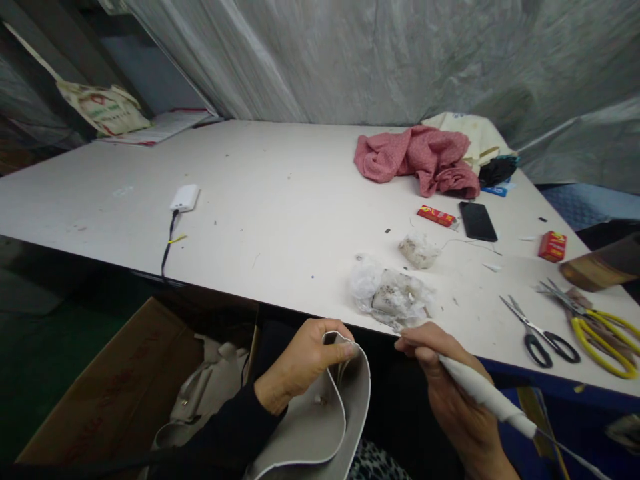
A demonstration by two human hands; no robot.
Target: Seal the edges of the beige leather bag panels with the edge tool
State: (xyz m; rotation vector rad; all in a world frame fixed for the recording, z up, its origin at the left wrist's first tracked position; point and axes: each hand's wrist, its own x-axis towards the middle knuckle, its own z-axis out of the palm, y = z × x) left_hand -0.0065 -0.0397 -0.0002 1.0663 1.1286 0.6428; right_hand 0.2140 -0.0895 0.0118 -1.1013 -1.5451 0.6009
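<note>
My left hand (303, 363) pinches the upper edge of a pale grey leather-like bag piece (305, 427), thumb inside the fold. The piece curves open toward me, and its lower part runs out of view. A white-wrapped, pen-like tool (483, 392) with a thin cord is gripped in my right hand (453, 393). The tool's tip is hard to make out; my fingertips are by the table's front edge, just below a crumpled clear plastic bag with a dirty greyish lump (393, 300). The tool and the bag piece are apart.
Black-handled scissors (540, 337) and yellow-handled scissors (600, 330) lie at right, near a phone (477, 221) and red boxes (553, 246). Behind is a pink cloth (415, 160). A white device (185, 198) with a cable sits left. Below stands a cardboard box (115, 393) holding grey bags (205, 383).
</note>
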